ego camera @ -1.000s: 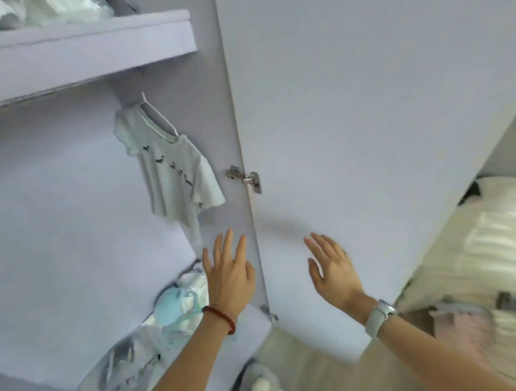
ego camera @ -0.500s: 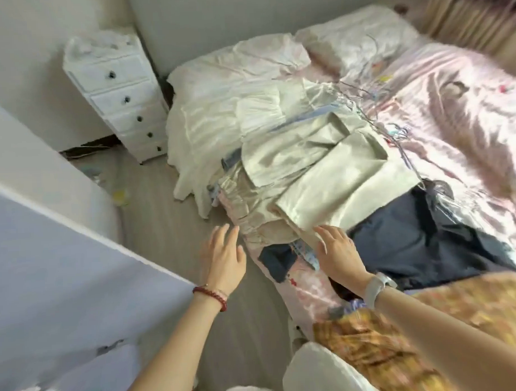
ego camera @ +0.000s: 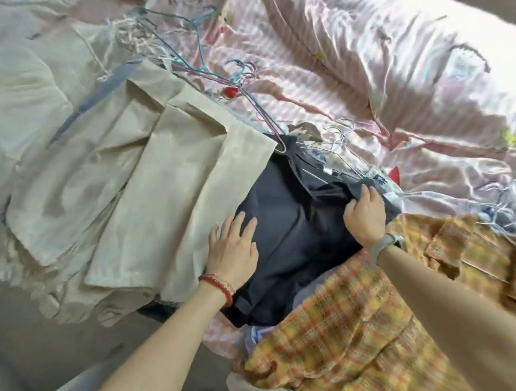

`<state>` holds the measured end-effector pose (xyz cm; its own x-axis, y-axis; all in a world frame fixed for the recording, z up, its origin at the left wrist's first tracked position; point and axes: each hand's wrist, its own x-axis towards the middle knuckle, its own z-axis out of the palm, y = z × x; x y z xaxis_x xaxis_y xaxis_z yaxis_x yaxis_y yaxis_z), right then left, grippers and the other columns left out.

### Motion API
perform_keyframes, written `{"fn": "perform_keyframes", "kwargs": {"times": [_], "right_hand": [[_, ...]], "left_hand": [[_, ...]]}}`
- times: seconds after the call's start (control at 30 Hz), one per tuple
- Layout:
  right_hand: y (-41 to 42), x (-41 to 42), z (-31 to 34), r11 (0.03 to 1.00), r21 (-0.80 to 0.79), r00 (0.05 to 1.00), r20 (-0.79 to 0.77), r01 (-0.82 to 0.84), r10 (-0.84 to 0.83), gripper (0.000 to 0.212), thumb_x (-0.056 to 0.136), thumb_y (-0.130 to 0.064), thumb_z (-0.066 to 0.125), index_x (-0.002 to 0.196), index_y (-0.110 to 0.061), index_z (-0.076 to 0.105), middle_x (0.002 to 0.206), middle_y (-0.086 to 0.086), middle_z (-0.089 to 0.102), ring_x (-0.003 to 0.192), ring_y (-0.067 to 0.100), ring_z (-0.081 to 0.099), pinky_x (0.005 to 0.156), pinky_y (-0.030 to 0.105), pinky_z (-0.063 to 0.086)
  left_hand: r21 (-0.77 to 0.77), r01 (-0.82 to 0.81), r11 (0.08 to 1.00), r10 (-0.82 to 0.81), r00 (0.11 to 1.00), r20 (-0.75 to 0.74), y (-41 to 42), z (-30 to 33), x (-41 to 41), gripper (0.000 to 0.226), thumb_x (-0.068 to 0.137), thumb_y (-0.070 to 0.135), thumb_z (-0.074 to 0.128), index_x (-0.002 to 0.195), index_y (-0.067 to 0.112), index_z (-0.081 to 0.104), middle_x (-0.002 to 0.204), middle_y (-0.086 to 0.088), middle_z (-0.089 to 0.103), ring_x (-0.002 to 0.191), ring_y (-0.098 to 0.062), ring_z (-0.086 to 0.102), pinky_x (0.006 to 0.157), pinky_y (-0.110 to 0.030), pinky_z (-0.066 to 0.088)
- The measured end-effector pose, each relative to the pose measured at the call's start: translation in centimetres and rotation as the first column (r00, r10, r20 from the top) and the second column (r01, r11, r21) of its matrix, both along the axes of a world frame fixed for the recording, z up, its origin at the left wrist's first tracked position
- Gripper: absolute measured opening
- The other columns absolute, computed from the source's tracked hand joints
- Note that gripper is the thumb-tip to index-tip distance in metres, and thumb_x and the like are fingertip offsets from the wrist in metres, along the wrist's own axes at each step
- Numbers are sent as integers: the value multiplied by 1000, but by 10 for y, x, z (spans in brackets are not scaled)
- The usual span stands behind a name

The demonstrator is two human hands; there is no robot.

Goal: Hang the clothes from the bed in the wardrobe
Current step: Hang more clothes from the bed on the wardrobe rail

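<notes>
A dark navy garment (ego camera: 293,223) lies on the bed between a pile of beige clothes (ego camera: 174,180) and a yellow plaid garment (ego camera: 343,324). My left hand (ego camera: 232,249) rests flat with straight fingers on the navy garment's left edge, next to the beige cloth. My right hand (ego camera: 365,215) curls its fingers round a fold at the navy garment's upper right, close to some silver wire hangers (ego camera: 322,155). The wardrobe is out of view.
Tangled blue and pink wire hangers (ego camera: 205,65) lie on the pink patterned bedsheet (ego camera: 363,60) beyond the clothes. More pale clothes (ego camera: 22,95) are heaped at the left. The grey floor (ego camera: 51,348) shows at the lower left.
The view swung from the wardrobe, with its hanging white T-shirt, to the bed. Both hands reached down onto the navy garment, and my right hand took hold of its fold.
</notes>
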<state>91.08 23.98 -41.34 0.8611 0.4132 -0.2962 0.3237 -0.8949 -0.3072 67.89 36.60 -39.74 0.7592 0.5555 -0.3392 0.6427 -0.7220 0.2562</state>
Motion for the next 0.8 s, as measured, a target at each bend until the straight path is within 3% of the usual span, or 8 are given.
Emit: {"fn": "perform_keyframes", "kwargs": {"times": [0.17,0.23,0.3,0.43,0.5,0.6,0.7,0.8], "right_hand": [[-4,70,-27,986,-125,983,-134,110,-126,49,95,-23,34,138,-1,28,136,26,41,124,40,39,104,47,30],[-6,78,-33,975,-177,980,-123,132,-155,45,94,-34,33,129,-7,43,127,23,51,117,40,46,100,49,34],[-7,77,-36,977,-150,984,-74,149,-162,41,92,-39,35,113,-10,54,117,20,57,112,38,48,98,49,35],[-19,64,-36,981,-37,982,4,189,-189,41,91,-44,37,103,-10,58,105,17,62,106,37,50,93,48,29],[-29,56,-29,972,32,970,64,234,-236,39,90,-45,39,92,-11,58,97,16,64,102,36,51,90,46,29],[-47,41,-18,957,130,952,129,261,-277,37,89,-44,46,84,-9,59,92,17,64,100,36,51,87,45,30],[-69,26,-12,956,200,948,195,214,-253,30,89,-35,52,86,-7,61,93,15,64,96,34,51,84,42,28],[-85,13,-7,961,253,955,241,108,-171,27,88,-32,49,82,-6,57,90,13,62,88,33,52,79,41,27]], "left_hand": [[-101,148,984,-165,968,-189,-12,-32,35,59,95,36,32,147,27,5,156,-5,-1,142,-24,-1,111,-46,16],[-197,192,961,-240,936,-259,-18,-43,37,60,96,39,31,147,28,1,156,-5,-5,142,-25,-5,112,-47,16],[-251,205,946,-280,907,-314,-24,-51,34,60,96,41,31,147,29,0,156,-4,-8,142,-25,-11,113,-49,11],[-280,215,936,-311,875,-370,-25,-56,34,58,96,40,30,147,26,5,156,-3,-8,142,-25,-13,113,-48,8],[-282,170,944,-261,910,-323,-21,-49,41,55,97,36,32,146,24,13,156,-2,4,143,-22,-3,112,-45,15],[-218,80,973,-98,992,-77,-12,-27,61,48,95,24,40,142,17,30,150,-7,24,138,-23,21,107,-42,27],[39,80,996,-87,965,248,2,-2,90,47,84,8,57,130,4,47,137,-20,43,121,-37,44,95,-49,41],[206,114,972,-165,953,253,16,13,116,54,85,15,58,136,6,41,143,-20,37,128,-39,36,100,-53,33]]}}
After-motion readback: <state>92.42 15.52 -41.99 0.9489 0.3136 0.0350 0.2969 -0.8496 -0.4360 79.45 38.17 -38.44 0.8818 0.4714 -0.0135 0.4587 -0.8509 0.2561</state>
